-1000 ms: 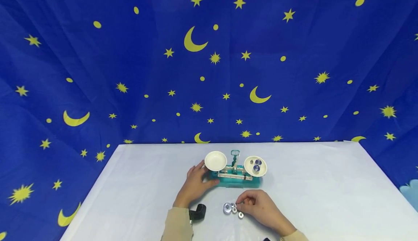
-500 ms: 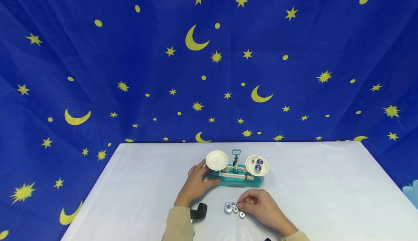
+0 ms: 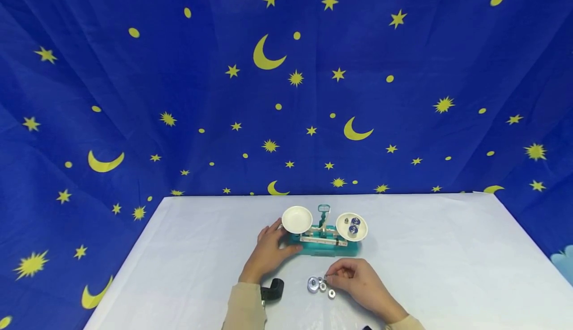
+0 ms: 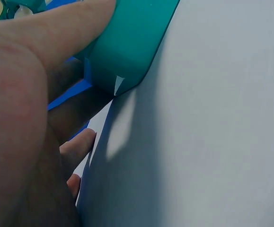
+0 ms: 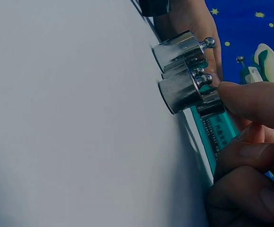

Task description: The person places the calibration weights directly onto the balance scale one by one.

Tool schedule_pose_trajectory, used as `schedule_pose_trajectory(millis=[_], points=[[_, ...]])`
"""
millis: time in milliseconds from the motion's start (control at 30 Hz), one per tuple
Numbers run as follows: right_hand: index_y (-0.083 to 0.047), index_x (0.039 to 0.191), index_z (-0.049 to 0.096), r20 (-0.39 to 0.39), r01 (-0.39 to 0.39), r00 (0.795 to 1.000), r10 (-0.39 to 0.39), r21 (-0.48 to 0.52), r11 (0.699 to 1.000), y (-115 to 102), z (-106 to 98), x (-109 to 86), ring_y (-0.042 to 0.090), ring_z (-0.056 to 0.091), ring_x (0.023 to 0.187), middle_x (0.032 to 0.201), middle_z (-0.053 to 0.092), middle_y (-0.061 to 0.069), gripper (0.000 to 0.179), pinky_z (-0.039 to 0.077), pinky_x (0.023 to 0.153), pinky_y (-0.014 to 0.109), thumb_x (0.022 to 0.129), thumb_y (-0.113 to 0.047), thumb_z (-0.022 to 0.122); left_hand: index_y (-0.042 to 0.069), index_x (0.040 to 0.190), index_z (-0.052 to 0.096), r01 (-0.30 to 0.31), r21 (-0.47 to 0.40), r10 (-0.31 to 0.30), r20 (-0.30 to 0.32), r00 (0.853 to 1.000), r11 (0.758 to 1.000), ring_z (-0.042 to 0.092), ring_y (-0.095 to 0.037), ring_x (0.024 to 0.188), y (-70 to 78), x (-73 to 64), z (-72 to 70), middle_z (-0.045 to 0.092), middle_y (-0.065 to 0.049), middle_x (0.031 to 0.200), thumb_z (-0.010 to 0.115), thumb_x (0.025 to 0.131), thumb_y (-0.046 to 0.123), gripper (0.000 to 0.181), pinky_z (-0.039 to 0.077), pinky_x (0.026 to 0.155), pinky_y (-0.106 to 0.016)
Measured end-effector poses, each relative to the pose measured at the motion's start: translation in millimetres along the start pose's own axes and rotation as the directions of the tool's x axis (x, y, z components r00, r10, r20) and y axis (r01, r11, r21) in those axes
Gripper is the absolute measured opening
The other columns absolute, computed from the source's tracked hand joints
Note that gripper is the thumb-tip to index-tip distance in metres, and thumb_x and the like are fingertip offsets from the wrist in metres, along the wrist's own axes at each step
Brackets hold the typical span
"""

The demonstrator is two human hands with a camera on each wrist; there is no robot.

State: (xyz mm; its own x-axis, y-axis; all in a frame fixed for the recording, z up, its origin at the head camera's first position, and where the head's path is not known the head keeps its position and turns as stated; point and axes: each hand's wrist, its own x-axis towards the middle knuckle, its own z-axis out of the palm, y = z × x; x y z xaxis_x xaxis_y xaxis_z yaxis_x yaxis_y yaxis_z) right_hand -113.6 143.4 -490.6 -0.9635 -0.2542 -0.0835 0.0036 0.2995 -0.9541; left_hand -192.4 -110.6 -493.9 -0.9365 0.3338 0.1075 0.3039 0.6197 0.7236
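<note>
A green balance scale with two white pans stands on the white table. My left hand grips the left end of its base; in the left wrist view the thumb lies on the green base, the other fingers reaching behind. My right hand is in front of the scale, thumb and forefinger pinching a small metal weight beside other weights. Next to it stand a large weight and several smaller ones, knobs on top. In the right pan lie two larger weights and a tiny one.
The left pan of the scale holds nothing visible. A black wrist device juts out by the left sleeve. Behind the white table hangs a blue cloth with yellow stars and moons.
The head view shifts very slightly. Both hands keep their places, the left on the scale base and the right at the small weight.
</note>
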Motion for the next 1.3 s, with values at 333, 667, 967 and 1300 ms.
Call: schedule_pose_trajectory(millis=[333,667,967,1300], points=[[-0.006,0.094,0.075,0.007,-0.025,1.0,0.025,-0.017,1.0,-5.6,-0.8,-0.3,0.004,0.046,0.057,0.067,0.056,-0.004,0.017,0.039,0.051,0.018,0.085,-0.02,0.079,0.007,0.141,0.058,0.024,-0.025,-0.024,-0.01,1.0,0.999,0.03,-0.042,0.146,2.0,-3.5,-1.6,0.041,-0.023,0.154,0.077,0.086,0.044,0.069,0.014,0.12,-0.064],[-0.008,0.093,0.075,-0.017,-0.018,1.0,0.017,-0.057,0.998,-11.6,-2.6,-2.3,0.005,0.046,0.056,0.066,0.056,-0.003,0.016,0.039,0.05,0.019,0.085,-0.021,0.08,0.008,0.142,0.057,0.045,-0.028,-0.045,-0.011,0.999,0.999,0.028,-0.042,0.147,3.6,-4.0,-2.1,0.041,-0.021,0.155,0.076,0.086,0.046,0.07,0.015,0.12,-0.064],[-0.008,0.093,0.075,-0.031,0.024,0.999,-0.025,-0.057,0.998,-17.1,-5.5,-5.9,0.005,0.046,0.056,0.064,0.054,-0.002,0.013,0.039,0.049,0.02,0.085,-0.018,0.079,0.007,0.142,0.057,0.05,-0.021,-0.05,-0.009,0.999,0.999,0.028,-0.044,0.147,5.0,-4.1,-2.9,0.04,-0.022,0.155,0.077,0.085,0.046,0.071,0.015,0.119,-0.065],[-0.009,0.093,0.075,-0.052,0.052,0.997,-0.054,-0.043,0.998,-24.5,-7.6,-8.0,0.006,0.047,0.059,0.066,0.055,-0.002,0.012,0.041,0.051,0.021,0.084,-0.016,0.08,0.007,0.142,0.057,0.046,-0.014,-0.046,-0.009,0.999,0.999,0.028,-0.043,0.147,2.9,-3.6,-1.4,0.04,-0.022,0.155,0.077,0.086,0.045,0.071,0.016,0.119,-0.065]])
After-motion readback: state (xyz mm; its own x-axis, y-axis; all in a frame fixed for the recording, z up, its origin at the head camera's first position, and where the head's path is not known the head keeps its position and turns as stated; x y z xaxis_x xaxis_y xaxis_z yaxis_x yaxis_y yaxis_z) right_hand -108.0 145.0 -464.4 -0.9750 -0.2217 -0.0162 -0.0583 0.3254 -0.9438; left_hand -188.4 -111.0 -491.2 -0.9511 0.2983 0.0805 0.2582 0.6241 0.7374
